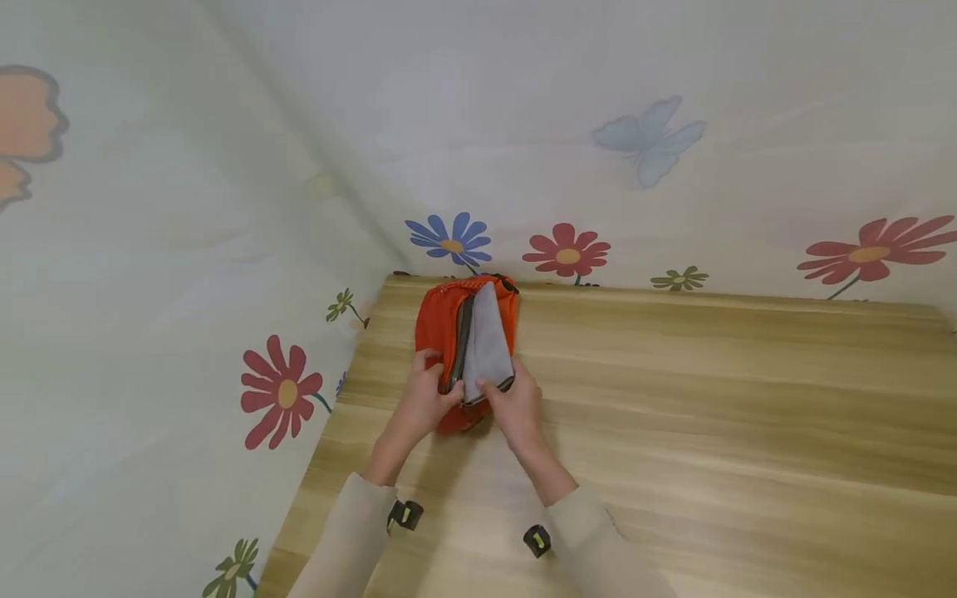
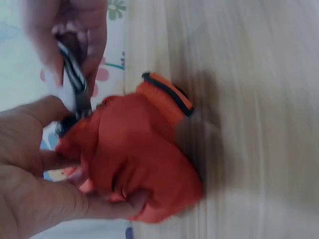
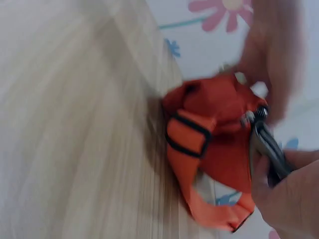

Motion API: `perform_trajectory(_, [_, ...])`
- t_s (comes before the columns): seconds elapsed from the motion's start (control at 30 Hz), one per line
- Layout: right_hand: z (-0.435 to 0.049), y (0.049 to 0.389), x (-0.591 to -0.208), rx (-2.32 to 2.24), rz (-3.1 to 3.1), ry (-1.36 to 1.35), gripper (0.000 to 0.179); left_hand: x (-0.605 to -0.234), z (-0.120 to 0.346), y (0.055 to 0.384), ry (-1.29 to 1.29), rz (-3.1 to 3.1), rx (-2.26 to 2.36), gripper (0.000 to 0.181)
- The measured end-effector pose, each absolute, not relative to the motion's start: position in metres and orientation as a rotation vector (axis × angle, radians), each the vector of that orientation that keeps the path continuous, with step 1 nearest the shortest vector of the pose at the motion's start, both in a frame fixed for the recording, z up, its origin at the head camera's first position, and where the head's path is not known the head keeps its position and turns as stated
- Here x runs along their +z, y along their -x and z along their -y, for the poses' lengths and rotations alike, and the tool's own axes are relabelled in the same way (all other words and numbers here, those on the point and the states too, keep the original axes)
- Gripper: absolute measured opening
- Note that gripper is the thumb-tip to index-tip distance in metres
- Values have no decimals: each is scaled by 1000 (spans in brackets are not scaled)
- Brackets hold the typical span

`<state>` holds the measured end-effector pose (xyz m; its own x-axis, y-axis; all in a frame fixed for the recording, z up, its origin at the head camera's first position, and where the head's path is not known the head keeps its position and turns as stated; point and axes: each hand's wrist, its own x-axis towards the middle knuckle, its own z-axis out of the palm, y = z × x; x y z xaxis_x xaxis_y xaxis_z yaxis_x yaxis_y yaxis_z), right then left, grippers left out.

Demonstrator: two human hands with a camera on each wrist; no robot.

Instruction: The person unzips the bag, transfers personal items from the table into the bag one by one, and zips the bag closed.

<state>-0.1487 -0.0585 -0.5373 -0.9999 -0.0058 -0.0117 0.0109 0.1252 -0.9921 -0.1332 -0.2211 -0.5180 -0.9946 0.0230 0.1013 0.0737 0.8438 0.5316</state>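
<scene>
An orange-red fabric bag (image 1: 434, 324) stands near the far left part of the table, its dark zip (image 1: 461, 336) undone along the top. Fingers of my left hand (image 1: 424, 399) grip the bag's left side by the opening, with the thumb near the zip. A flat grey item (image 1: 489, 336) with a dark edge, its kind unclear, lies at the opening; how far it goes inside is hidden. My right hand (image 1: 519, 407) pinches its near end, thumb on top. The right wrist view shows the bag's orange strap (image 3: 182, 169) hanging in a loop with a black slider (image 3: 172, 142).
The wooden table (image 1: 710, 415) stretches away to the right of the bag. Behind it and on the left rise white walls (image 1: 486, 124) printed with flowers and butterflies. A small black device (image 1: 537, 541) sits at each wrist.
</scene>
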Motion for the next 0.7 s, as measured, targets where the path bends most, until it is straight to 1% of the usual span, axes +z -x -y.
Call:
perform_trajectory(0.1, [49, 153, -542, -2099, -2259, -28, 38, -522, 222, 130, 61, 2983, -923, 49])
perform_trajectory(0.17, [44, 154, -545, -2060, -2227, -8, 40, -526, 222, 124, 7, 3006, -995, 58])
perform_trajectory(0.23, [42, 154, -547, -2024, -2214, 32, 41, -531, 222, 118, -49, 2973, -1062, 63])
perform_trajectory(0.37, [41, 154, -549, -2021, -2215, 73, 40, -548, 213, 110, -203, 2820, -1146, 63])
perform_trajectory(0.47, [41, 153, -547, -2027, -2235, 69, 39, -559, 200, 112, -350, 2724, -1162, 63])
perform_trajectory(0.6, [40, 154, -543, -2025, -2255, 68, 41, -563, 186, 118, -497, 2636, -1166, 62])
perform_trajectory(0.7, [38, 156, -541, -2014, -2275, 100, 44, -562, 180, 122, -545, 2585, -1153, 58])
